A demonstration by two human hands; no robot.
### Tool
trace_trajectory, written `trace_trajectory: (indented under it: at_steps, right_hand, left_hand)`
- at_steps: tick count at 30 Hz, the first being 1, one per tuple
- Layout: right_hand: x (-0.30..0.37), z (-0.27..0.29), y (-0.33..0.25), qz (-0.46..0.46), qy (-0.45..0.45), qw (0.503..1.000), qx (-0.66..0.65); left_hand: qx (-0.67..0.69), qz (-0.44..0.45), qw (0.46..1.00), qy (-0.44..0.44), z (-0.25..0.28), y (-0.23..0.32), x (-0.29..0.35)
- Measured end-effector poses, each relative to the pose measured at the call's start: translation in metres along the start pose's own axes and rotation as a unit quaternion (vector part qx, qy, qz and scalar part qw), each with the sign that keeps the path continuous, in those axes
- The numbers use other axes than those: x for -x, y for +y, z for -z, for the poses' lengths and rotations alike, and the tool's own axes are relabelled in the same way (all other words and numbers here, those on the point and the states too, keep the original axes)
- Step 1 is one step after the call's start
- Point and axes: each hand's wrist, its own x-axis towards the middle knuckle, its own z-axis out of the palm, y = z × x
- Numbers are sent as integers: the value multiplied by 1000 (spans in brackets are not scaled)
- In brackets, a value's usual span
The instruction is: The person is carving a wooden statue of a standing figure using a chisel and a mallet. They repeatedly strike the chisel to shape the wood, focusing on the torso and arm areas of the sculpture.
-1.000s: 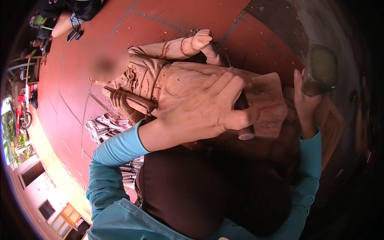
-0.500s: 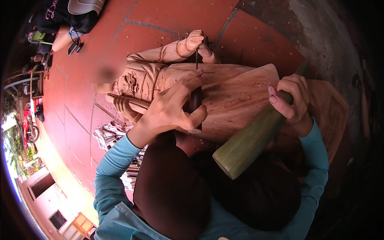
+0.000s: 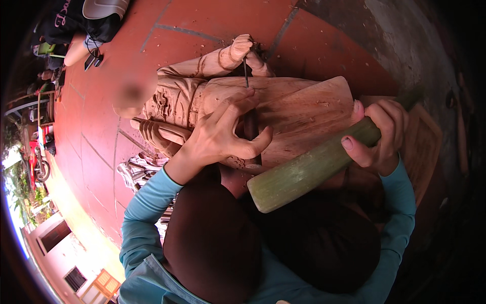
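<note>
A carved wooden statue [image 3: 304, 101] of a robed figure lies on its back before me, head to the left. My left hand [image 3: 215, 129] rests over its middle with bent fingers around the dark handle of a chisel [image 3: 250, 124]. The chisel's thin metal shank points away from me, toward the statue's raised forearm and hand. My right hand [image 3: 379, 134] is closed on the narrower part of a green, club-shaped mallet [image 3: 298, 177]. The mallet slants down to the left, its thick end just short of the chisel's butt.
Wood chips are scattered on the red tiled floor [image 3: 212, 20]. A striped cloth with several tools [image 3: 134, 169] lies left of the statue. Another person [image 3: 96, 30] sits at the upper left. A red motorbike [image 3: 38, 162] stands far left.
The mallet's thick end has swung left and upward, closer to the chisel's butt. My right hand has shifted slightly right and turned. The left hand keeps its hold on the chisel.
</note>
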Motion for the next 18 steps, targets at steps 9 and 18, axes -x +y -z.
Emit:
trace_trajectory:
  at_steps: [9, 18]
  right_hand:
    - [-1, -3, 1, 20, 12, 1000, -12]
    - [1, -8, 5, -8, 8, 999, -34]
  left_hand:
    - [20, -26, 998, -55, 3, -7, 11]
    - [99, -18, 993, -60, 10, -1, 22]
